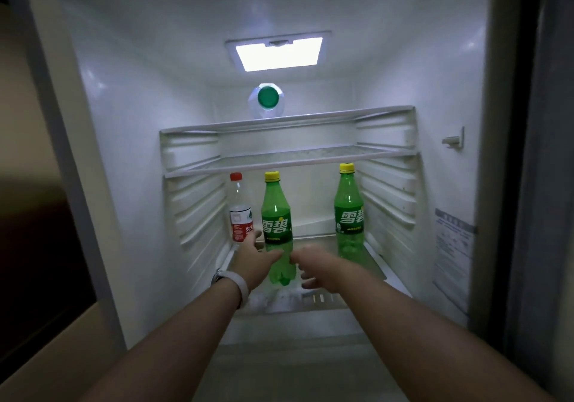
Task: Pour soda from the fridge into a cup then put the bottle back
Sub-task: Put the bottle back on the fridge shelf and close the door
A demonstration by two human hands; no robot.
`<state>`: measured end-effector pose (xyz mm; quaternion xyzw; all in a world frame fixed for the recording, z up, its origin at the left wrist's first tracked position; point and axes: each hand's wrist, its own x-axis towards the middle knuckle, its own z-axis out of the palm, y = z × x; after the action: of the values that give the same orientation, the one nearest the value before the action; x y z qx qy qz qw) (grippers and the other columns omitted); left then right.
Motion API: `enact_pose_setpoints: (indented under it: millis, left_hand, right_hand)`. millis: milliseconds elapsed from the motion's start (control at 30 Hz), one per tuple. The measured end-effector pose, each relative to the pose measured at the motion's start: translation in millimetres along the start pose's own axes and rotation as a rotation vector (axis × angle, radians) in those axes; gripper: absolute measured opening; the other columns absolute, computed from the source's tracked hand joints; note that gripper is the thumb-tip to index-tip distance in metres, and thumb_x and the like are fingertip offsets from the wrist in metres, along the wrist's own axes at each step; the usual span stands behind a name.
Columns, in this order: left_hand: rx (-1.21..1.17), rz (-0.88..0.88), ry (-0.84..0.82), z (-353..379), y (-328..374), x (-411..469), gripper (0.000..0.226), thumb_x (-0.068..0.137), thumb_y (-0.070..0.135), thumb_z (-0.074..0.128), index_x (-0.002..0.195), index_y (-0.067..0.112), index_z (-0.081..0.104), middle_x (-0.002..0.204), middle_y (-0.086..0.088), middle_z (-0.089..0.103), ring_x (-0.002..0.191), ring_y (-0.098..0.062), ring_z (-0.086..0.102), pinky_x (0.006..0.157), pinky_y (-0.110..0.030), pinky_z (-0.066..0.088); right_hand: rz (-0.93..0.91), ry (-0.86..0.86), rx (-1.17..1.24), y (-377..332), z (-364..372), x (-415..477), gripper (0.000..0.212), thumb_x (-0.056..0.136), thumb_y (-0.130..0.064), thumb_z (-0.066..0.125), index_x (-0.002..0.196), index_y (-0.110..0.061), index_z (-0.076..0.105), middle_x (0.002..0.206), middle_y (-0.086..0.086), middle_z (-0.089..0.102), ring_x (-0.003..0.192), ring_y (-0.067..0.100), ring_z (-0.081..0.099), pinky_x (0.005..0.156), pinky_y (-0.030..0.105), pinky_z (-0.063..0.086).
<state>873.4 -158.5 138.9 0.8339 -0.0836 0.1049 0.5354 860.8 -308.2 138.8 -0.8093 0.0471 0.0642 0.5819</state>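
A white smooth wristband (240, 286) circles the wrist left of and below the near Sprite bottle (276, 215). The left hand (253, 261) reaches in at that bottle's lower left. Its fingers stretch straight past the bottle's side and its thumb tip lies on the bottle's front, so the grip is spread apart rather than wrapped round.

Just left of the Sprite bottle and a little behind it stands a clear plastic water bottle (239, 215) with a red cap and a red-and-white label. The Sprite bottle itself stands upright on the glass fridge shelf (313, 302). It is green translucent plastic with a waisted body, a lobed base, a yellow ribbed cap and a green label.

The right hand (320, 269) is at its lower right. The thumb points at the bottle and the fingers are loosely curled and hold nothing, so this grip is apart too.

Well to the right stands a second Sprite bottle (349, 212) of the same make, with bare shelf between the two. Above the near bottle's cap runs a white-edged upper glass shelf (295, 160), leaving only slight headroom. Higher still a clear bottle with a green cap (267, 98) lies on its side, cap facing out. Far right, a printed sticker (453, 246) is on the fridge's side wall.
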Motion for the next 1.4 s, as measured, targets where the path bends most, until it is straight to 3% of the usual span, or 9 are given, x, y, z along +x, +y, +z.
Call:
enact_pose_setpoints:
  millis: [167,300,400,467,600,833,1000,1200,1400]
  left_hand:
    - [0.213,0.115,0.076,-17.2,22.7,-49.2,0.043,0.085,0.027,0.065,0.126,0.02,0.055,0.109,0.003,0.06,0.096,-0.017,0.058,0.081,-0.028,0.045]
    - [0.518,0.246,0.073,-34.8,22.6,-86.5,0.035,0.083,0.03,0.06,0.116,0.021,0.063,0.108,0.002,0.063,0.094,-0.02,0.062,0.083,-0.034,0.053]
    - [0.724,0.23,0.022,-45.1,7.3,-108.3,0.045,0.075,0.046,0.051,0.115,0.026,0.063,0.112,0.003,0.065,0.104,-0.018,0.06,0.084,-0.033,0.052]
    - [0.785,0.219,-0.002,-50.8,-3.1,-124.1,0.045,0.073,0.049,0.048,0.11,0.029,0.063,0.105,0.008,0.065,0.101,-0.018,0.06,0.08,-0.032,0.052]
    - [0.903,0.249,-0.006,-61.0,-29.3,-158.8,0.05,0.079,0.052,0.052,0.123,0.031,0.059,0.123,0.01,0.061,0.113,-0.014,0.055,0.088,-0.028,0.046]
    - [0.781,0.258,0.053,-92.3,-52.1,-240.1,0.06,0.069,0.062,0.042,0.115,0.03,0.065,0.114,0.008,0.066,0.108,-0.017,0.06,0.087,-0.03,0.049]
    - [0.77,0.303,0.025,-107.7,-63.3,-309.5,0.054,0.063,0.06,0.045,0.092,0.024,0.075,0.088,0.005,0.073,0.082,-0.022,0.069,0.067,-0.033,0.056]
    - [0.742,0.311,-0.084,-122.9,-65.4,-394.2,0.07,0.068,0.065,0.033,0.118,0.029,0.065,0.118,0.011,0.065,0.111,-0.013,0.059,0.088,-0.028,0.048]
    - [0.692,0.336,-0.199,-117.6,-50.7,-459.2,0.073,0.067,0.074,0.034,0.12,0.033,0.062,0.12,0.012,0.063,0.112,-0.011,0.055,0.091,-0.027,0.045]
  right_hand:
    - [-0.149,0.152,-0.504,-6.6,-0.8,-31.7,0.018,0.094,-0.033,0.054,0.094,-0.016,0.061,0.088,0.004,0.06,0.078,0.018,0.058,0.073,0.032,0.051]
    - [-0.274,0.172,-0.775,-11.6,4.3,-70.8,0.022,0.093,-0.029,0.052,0.072,-0.023,0.048,0.076,-0.002,0.052,0.073,0.017,0.054,0.066,0.027,0.043]
    - [-0.263,0.167,-0.893,-5.4,14.0,-93.8,0.016,0.091,-0.033,0.052,0.092,-0.02,0.059,0.087,0.001,0.058,0.081,0.02,0.059,0.075,0.032,0.052]
    - [-0.26,0.172,-0.957,4.5,21.5,-106.8,0.03,0.09,-0.039,0.053,0.11,-0.018,0.061,0.099,0.002,0.062,0.087,0.021,0.06,0.08,0.034,0.054]
    - [-0.312,0.148,-0.994,26.6,33.8,-145.2,0.036,0.091,-0.039,0.053,0.118,-0.018,0.059,0.111,0.002,0.062,0.092,0.019,0.061,0.084,0.039,0.055]
    - [-0.389,0.192,-1.096,65.6,62.7,-229.3,0.035,0.092,-0.042,0.049,0.117,-0.019,0.058,0.115,0.003,0.054,0.099,0.023,0.055,0.084,0.036,0.048]
    - [-0.34,0.214,-1.106,91.3,84.9,-291.2,0.036,0.093,-0.041,0.047,0.12,-0.019,0.055,0.118,0.003,0.054,0.107,0.026,0.054,0.082,0.035,0.044]
    - [-0.304,0.268,-1.039,122.0,109.7,-382.1,0.036,0.094,-0.041,0.045,0.12,-0.02,0.056,0.116,0.0,0.056,0.105,0.023,0.056,0.081,0.033,0.046]
    - [-0.248,0.377,-1.055,141.7,111.0,-469.0,0.042,0.093,-0.043,0.045,0.13,-0.023,0.053,0.129,0.0,0.055,0.114,0.024,0.054,0.09,0.033,0.042]
